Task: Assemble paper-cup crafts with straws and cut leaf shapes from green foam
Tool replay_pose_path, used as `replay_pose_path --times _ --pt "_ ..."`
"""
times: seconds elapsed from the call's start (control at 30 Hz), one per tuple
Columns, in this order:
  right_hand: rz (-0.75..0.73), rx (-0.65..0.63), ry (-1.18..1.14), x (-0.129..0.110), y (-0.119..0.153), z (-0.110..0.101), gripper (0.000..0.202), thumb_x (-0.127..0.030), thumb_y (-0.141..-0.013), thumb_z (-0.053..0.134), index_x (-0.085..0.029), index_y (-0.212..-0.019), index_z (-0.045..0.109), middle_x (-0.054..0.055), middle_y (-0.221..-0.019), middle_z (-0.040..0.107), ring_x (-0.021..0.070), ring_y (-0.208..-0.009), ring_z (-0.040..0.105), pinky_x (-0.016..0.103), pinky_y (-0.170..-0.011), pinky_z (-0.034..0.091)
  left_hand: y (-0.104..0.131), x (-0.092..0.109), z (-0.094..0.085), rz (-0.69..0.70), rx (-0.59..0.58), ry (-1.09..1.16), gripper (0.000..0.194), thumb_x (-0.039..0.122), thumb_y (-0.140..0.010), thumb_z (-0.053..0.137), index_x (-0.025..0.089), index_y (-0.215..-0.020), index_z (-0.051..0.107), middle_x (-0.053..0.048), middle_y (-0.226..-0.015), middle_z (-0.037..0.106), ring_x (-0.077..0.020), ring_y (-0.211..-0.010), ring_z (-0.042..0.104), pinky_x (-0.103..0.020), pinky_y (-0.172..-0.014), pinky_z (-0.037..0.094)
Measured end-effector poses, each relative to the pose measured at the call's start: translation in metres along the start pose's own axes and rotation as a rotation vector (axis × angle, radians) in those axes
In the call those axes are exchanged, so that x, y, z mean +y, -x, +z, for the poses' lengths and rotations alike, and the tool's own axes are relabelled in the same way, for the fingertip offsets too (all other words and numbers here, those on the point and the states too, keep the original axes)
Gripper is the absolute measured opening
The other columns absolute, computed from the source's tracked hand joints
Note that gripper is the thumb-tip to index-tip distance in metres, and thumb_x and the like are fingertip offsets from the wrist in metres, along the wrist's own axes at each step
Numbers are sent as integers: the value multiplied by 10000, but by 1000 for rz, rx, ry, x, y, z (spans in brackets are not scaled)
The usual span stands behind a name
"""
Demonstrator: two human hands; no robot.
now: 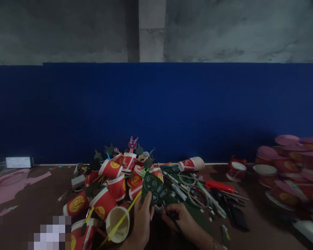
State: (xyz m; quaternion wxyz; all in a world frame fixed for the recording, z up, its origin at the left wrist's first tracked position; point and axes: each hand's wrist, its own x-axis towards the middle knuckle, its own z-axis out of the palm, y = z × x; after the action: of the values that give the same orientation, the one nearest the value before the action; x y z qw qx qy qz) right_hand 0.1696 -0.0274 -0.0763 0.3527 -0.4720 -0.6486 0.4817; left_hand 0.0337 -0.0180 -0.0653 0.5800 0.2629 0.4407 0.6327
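Observation:
My left hand (143,217) is closed on a piece of dark green paper (150,189), thumb on its front. A round animal face, long ears and smaller shapes are drawn on the paper in pale lines. My right hand (182,219) is closed round a pair of scissors (174,222) with dark handles. Their blades reach up to the lower right edge of the paper; whether they are apart is too dark to tell. Beside my left hand lies an open paper cup (118,224), with a yellow strip (121,224) across it.
Red paper cups (116,187) lie heaped at the left, one with a rabbit cutout (132,143). Right of my hands are pens, a red cutter (221,186) and more green paper (195,211). Pink-topped cups (289,194) stand far right. A blue wall (156,111) rises behind.

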Motion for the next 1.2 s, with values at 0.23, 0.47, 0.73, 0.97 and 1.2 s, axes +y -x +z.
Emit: replay_pose_path --times 0.23,0.47,0.73,0.97,1.2 --pt "-6 5 20 -7 0 -1 266 -336 -690 590 -140 -531 504 -54 -469 381 43 -413 311 161 -373 237 1 3 1 -1 72 33 286 382 -578 726 214 -722 545 31 -638 540 -90 -551 525 -160 -432 333" --pt "-9 -4 6 -3 0 0 297 -387 -689 613 -132 -556 536 -53 -471 397 45 -414 327 160 -378 257 4 6 2 2 34 33 286 388 -582 724 202 -681 530 43 -579 497 -69 -482 471 -162 -407 298" --pt "-32 8 -29 -1 0 0 376 -495 -672 635 -132 -600 570 -53 -468 421 50 -403 350 163 -379 284 5 0 2 -5 -54 30 353 433 -591 713 183 -655 471 107 -495 371 -5 -356 251 -154 -360 145" --pt "-49 5 -102 4 -1 2 365 -485 -675 644 -138 -607 554 -61 -455 412 43 -381 331 160 -366 270 8 2 5 -28 -110 65 392 421 -596 706 179 -599 396 117 -447 314 1 -343 203 -162 -369 113" --pt "-69 14 -154 0 0 0 363 -473 -613 695 -139 -615 553 -52 -484 447 53 -395 371 168 -385 322 10 2 5 7 -182 -16 380 431 -652 662 179 -560 393 109 -390 291 -11 -352 189 -168 -381 129"
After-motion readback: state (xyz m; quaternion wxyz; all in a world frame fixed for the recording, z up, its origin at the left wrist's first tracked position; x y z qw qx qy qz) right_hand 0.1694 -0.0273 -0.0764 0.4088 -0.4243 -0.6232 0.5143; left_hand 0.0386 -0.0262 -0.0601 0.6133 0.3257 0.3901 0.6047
